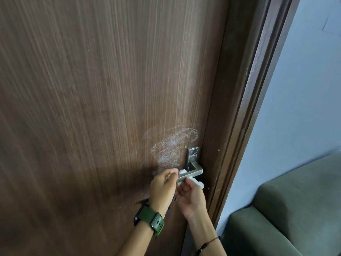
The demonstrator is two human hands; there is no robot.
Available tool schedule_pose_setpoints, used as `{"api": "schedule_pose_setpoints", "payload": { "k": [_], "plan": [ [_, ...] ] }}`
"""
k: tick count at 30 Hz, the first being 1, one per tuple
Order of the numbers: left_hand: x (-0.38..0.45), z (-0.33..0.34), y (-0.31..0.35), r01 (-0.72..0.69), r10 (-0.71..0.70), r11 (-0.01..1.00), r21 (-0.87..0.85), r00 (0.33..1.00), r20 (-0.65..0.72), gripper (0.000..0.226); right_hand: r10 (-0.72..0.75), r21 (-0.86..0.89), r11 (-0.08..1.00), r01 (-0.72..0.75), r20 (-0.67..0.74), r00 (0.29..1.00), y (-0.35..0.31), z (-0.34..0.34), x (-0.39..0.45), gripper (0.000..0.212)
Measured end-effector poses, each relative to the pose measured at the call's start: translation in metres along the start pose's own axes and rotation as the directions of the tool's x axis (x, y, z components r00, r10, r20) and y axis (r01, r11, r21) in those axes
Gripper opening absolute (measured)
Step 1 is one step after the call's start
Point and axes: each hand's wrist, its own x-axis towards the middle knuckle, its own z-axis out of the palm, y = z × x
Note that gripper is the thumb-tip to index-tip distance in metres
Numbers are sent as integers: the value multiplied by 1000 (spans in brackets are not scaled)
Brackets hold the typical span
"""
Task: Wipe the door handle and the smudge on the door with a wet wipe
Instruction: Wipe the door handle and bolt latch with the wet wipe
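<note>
A brown wooden door [103,89] fills most of the view. A whitish chalky smudge [169,145] spreads over the door just above and left of the silver lever handle [193,171]. White marks also show on the handle's plate [193,154]. My left hand [163,187], with a green watch on its wrist, grips the free end of the lever. My right hand [191,196] presses a white wet wipe [197,182] against the underside of the lever. A bit of the wipe also shows above the lever.
The dark door frame [245,108] runs down the right of the door. A pale blue wall [304,89] lies beyond it. A grey-green sofa [295,209] stands at the lower right, close to my right arm.
</note>
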Motion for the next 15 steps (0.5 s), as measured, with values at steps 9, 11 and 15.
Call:
{"api": "schedule_pose_setpoints", "payload": {
  "k": [9,11,15],
  "plan": [
    [6,5,-3,-117,93,945,306,991,93,23,-789,-801,136,583,269,553,-51,-15,10,30],
    [7,10,-3,-133,99,937,322,988,119,25,-757,-825,-309,473,515,403,-59,-5,11,10],
    [8,14,-2,-191,148,902,387,979,138,27,-619,-862,-354,364,507,600,-48,2,18,14]
  ]
}}
